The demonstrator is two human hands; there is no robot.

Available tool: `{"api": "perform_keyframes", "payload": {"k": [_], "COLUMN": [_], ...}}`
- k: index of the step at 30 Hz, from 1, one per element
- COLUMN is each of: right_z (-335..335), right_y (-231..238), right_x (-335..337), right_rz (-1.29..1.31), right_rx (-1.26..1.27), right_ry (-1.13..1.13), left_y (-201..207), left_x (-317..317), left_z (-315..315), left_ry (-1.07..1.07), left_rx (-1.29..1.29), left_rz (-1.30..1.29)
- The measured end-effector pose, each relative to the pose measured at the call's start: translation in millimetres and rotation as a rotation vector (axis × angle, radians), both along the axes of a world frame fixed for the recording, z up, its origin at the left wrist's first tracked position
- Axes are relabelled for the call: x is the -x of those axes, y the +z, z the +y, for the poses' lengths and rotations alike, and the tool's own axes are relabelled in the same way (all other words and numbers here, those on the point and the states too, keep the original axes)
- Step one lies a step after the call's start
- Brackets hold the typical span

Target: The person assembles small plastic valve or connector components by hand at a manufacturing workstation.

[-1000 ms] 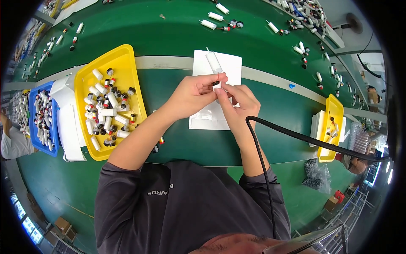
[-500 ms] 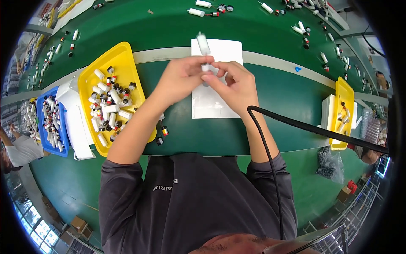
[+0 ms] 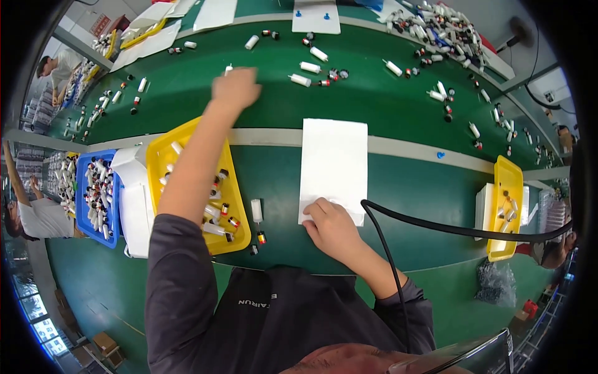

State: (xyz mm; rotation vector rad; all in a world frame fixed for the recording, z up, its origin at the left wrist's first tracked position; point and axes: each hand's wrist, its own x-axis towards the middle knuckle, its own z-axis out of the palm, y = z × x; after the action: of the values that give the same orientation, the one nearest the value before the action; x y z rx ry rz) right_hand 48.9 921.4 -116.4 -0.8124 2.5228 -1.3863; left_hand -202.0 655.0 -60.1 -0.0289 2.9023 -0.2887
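Observation:
My left hand [image 3: 237, 88] is stretched out over the far green surface and smeared by motion. The end of a small white cylinder [image 3: 229, 68] shows just past its fingers; whether they hold it, I cannot tell. My right hand [image 3: 335, 229] rests on the near end of a white sheet [image 3: 336, 156], fingers bent and thumb apart. What lies under its fingertips is hidden. Beneath my left forearm stands a yellow tray [image 3: 239, 187] of white cylinders and small red-and-black parts. Beside it on the table lie a white cylinder [image 3: 256, 210] and a small red, yellow and black part [image 3: 261, 237].
A blue tray [image 3: 117, 206] of similar parts stands at the left, a smaller yellow tray [image 3: 496, 249] at the right. Groups of white cylinders [image 3: 309, 67] dot the far surface. A black cable [image 3: 448, 227] crosses before my right forearm. Another person [image 3: 43, 215] is at far left.
My hands were together over the sheet with a white cylinder; now they are apart. The left has gone far forward and left, the right down to the sheet's near end. The view has shifted.

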Motion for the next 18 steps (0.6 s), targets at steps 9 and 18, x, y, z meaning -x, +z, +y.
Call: {"api": "perform_keyframes", "payload": {"k": [9,18], "right_z": [14.6,19.4], "right_y": [0.9,7.7], "right_x": [-6.3,-9.0], "right_rz": [-0.008,0.002], "right_rx": [0.034,-0.007], "right_ry": [0.017,-0.016], "left_y": [-83.6,-13.1], "left_x": [10.3,-111.5], "left_z": [52.1,121.8], "left_ry": [-0.356,0.672], "left_rx": [-0.763,-2.284], "left_rz": [0.298,-0.251]}}
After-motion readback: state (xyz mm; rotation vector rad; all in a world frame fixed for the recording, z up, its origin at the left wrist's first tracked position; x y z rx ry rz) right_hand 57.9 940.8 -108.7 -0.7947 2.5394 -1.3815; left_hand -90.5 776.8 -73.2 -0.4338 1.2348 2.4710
